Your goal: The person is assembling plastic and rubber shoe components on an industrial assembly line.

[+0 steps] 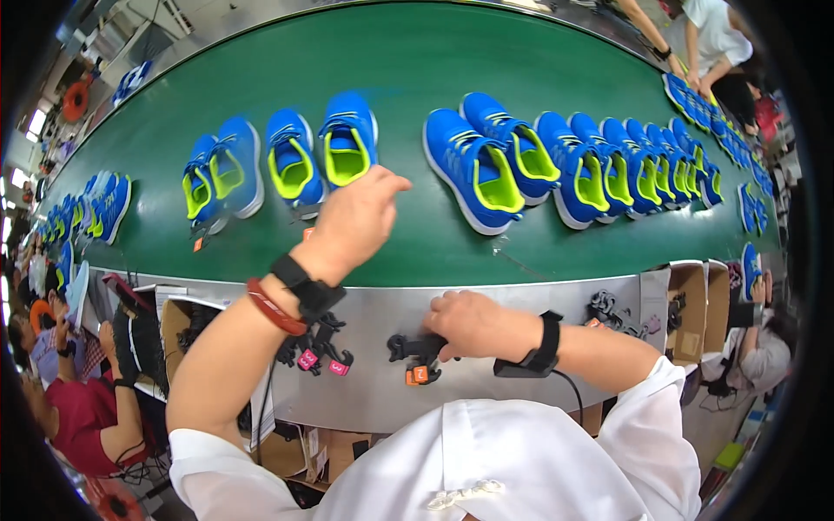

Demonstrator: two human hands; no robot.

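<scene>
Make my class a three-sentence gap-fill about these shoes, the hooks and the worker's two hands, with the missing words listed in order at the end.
1. The blue shoes in the middle stand on a ____ belt.
2. The left hand has a black strap and a ____ band at its wrist.
3. The black hooks with orange tags lie by the worker's ____ hand.

Missing words: green; red; right.
</scene>
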